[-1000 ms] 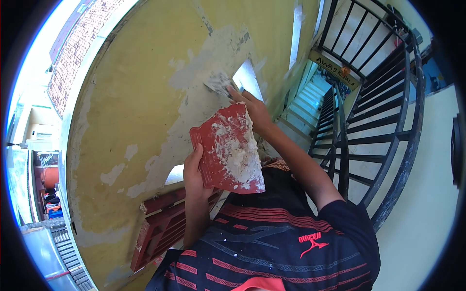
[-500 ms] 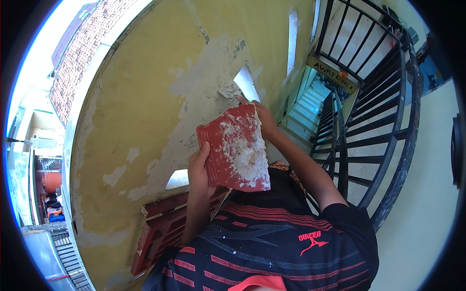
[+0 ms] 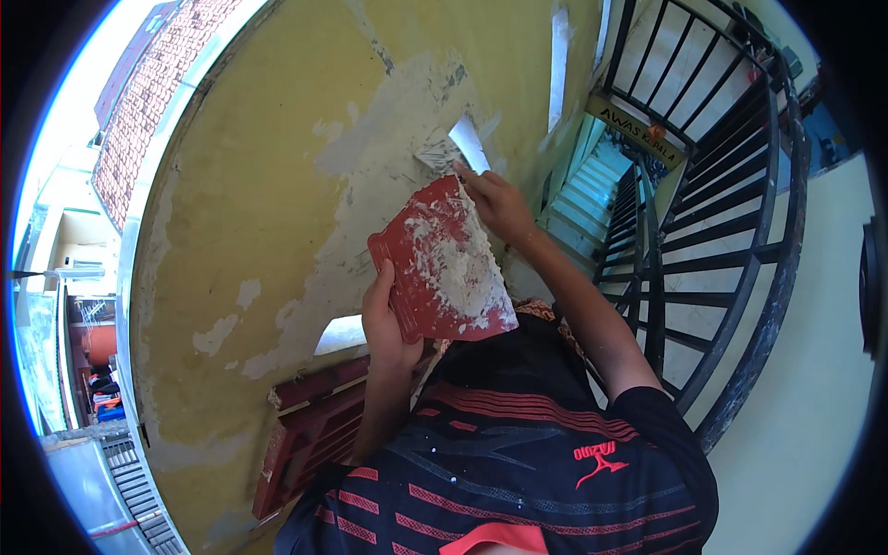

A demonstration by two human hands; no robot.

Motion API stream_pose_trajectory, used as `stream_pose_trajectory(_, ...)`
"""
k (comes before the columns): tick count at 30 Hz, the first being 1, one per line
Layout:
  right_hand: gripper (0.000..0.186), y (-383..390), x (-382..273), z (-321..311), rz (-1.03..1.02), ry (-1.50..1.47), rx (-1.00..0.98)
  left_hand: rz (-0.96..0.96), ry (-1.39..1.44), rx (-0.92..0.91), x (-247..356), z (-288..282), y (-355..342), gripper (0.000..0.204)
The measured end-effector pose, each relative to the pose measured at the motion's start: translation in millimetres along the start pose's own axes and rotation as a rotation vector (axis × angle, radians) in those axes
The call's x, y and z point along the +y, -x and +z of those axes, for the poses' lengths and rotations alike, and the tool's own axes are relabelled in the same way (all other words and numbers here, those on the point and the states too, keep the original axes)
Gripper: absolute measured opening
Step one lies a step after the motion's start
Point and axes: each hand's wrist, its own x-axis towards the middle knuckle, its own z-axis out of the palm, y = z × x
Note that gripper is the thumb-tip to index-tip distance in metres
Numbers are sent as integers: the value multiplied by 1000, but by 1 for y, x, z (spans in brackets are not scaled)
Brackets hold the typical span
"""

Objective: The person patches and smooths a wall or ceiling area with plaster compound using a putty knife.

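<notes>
My left hand [image 3: 387, 319] grips a red plastic putty board [image 3: 421, 305] by its ridged left edge, thumb on top. White putty [image 3: 462, 273] is smeared thickly over the board's middle and right side. Beyond the board's far corner, my right hand [image 3: 499, 205] is closed round a putty knife [image 3: 438, 153]; its handle is hidden in the fingers. The knife's flat, streaked blade lies at the wall, beside a bright slanted slot [image 3: 470, 143]. Behind the board, a pale patched area [image 3: 370, 176] spreads over the yellow wall [image 3: 240, 194].
A dark red slatted wooden piece [image 3: 310, 435] leans at the wall's foot, near a low bright slot [image 3: 340, 335]. Black metal railings [image 3: 754, 277] rise on the right, beside descending stairs [image 3: 583, 203]. Tiled rooftops [image 3: 153, 111] show beyond the wall's left edge.
The right hand and putty knife have moved slightly up along the wall, so more of the hand shows. The putty board has tilted and shifted a little up and left.
</notes>
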Motion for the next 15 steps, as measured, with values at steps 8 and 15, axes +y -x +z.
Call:
stream_pose_trajectory(8, 54, -57, -71, -10, -105, -20, 76, -37, 25, -20, 1, 0, -3, 40)
stream_pose_trajectory(15, 59, 18, -7, 0, -51, 64, -45, 3, 36, 16, -4, 1, -6, 40)
